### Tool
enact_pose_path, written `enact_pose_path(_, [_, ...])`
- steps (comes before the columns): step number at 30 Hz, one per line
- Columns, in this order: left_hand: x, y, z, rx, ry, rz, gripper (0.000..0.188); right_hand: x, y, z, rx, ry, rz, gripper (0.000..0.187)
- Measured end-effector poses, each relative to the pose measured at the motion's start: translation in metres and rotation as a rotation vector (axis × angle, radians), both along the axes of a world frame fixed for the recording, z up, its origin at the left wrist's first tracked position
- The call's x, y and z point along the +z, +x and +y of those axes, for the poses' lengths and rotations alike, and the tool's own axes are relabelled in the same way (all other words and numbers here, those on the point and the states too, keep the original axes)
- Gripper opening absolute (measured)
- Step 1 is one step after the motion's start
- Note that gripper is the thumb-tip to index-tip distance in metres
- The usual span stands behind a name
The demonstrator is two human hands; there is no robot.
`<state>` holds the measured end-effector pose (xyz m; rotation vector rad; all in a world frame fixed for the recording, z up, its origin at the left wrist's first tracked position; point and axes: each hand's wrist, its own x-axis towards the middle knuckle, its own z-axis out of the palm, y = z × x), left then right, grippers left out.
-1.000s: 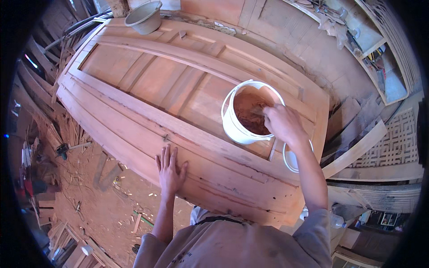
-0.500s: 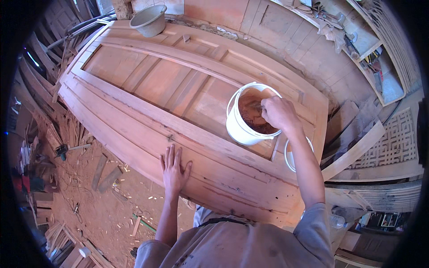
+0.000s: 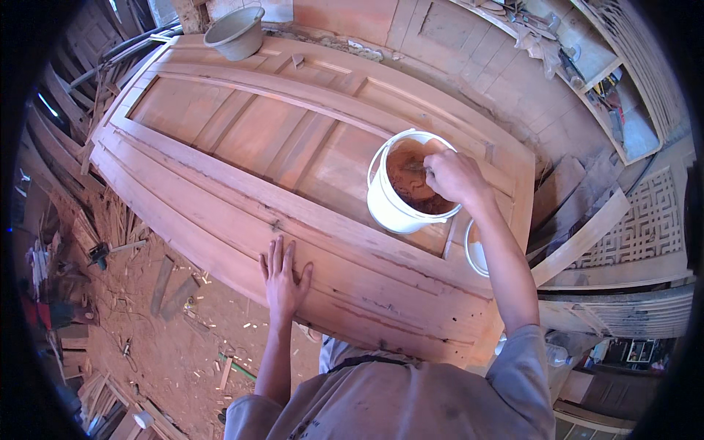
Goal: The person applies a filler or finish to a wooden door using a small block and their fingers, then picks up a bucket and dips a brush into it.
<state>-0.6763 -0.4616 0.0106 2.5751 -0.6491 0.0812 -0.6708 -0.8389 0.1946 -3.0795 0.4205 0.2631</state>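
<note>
A white plastic bucket [image 3: 400, 216] stands on the panelled wooden door [image 3: 242, 158], right of the middle. Inside it lies a reddish-brown paste or powder [image 3: 405, 167]. My right hand [image 3: 455, 178] is closed above the bucket's right rim, its fingers reaching into the opening. They grip something greyish that dips into the brown filling; its kind is mostly hidden. Flat on the near wooden board beside the door rests my left hand [image 3: 284, 284], fingers stretched out and holding nothing. Partly behind my right forearm is a round white lid [image 3: 475, 258].
A grey basin [image 3: 236, 38] sits at the door's far left end. Shelves with tools [image 3: 612, 95] line the back right, near a carved lattice panel [image 3: 631, 220]. Wood scraps [image 3: 172, 293] and shavings litter the sandy floor at left.
My right hand has shifted slightly left inside the bucket's opening, with the greyish thing in it. The left hand stays on the board. The whole view has moved a little.
</note>
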Motion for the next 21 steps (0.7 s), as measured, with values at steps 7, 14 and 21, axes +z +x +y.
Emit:
enact_pose_path(7, [-0.002, -0.001, 0.003, 0.011, 0.012, -0.002, 0.064, 0.057, -0.010, -0.009, -0.009, 0.085, 0.108, 0.022])
enact_pose_path(14, [0.000, 0.000, 0.000, -0.004, 0.003, -0.004, 0.064, 0.005, 0.010, -0.007, 0.039, -0.015, 0.003, 0.020])
enact_pose_path(21, [0.001, 0.000, 0.002, 0.012, 0.011, -0.004, 0.063, 0.050, -0.007, -0.016, -0.027, 0.130, 0.103, 0.022])
